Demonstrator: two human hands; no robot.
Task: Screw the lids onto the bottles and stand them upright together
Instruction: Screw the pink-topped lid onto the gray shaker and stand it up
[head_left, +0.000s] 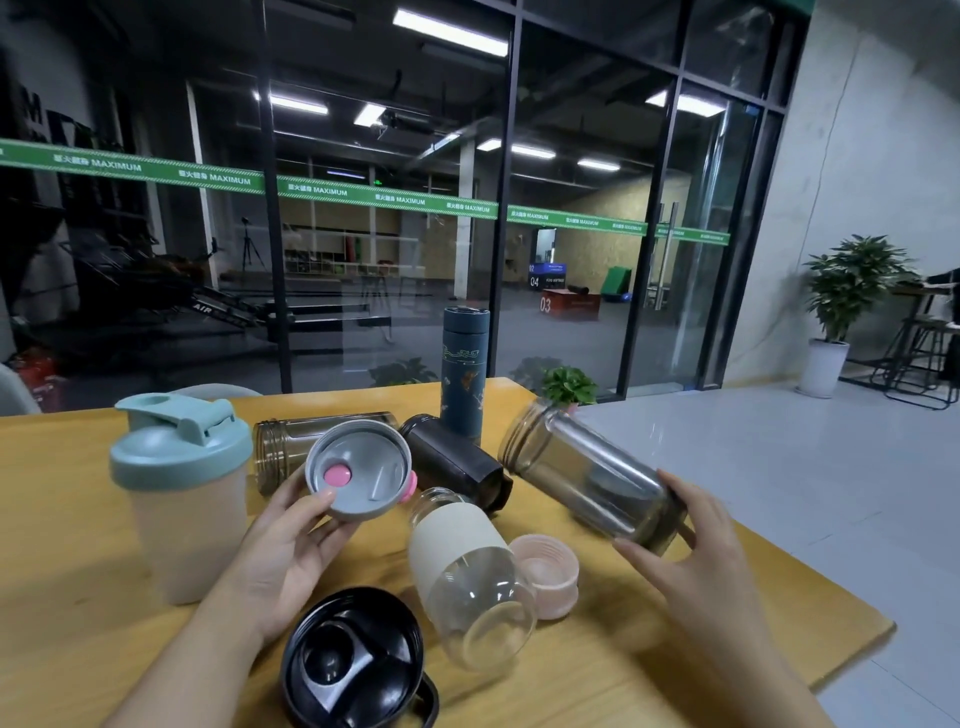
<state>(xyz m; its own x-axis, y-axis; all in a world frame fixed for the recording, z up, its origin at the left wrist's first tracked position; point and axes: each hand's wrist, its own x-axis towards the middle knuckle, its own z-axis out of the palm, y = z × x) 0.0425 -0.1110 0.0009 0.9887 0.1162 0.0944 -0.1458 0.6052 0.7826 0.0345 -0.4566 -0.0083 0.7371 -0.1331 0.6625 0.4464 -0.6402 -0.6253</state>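
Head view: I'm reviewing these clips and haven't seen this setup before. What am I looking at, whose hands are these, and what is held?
There is no machine here. One camera worn on a person's head looks forward and down, so both bare hands are the wearer's own.

The left hand holds a grey lid with pink buttons, its inside facing the camera. The fingers of the right hand grip the base of a clear smoky bottle, tilted with its open threaded mouth pointing away.

On the wooden table a capped teal shaker and a capped dark blue flask stand upright. Lying down are an amber bottle, a black bottle and a glass bottle with a beige sleeve. A pink cap and a black lid lie loose.
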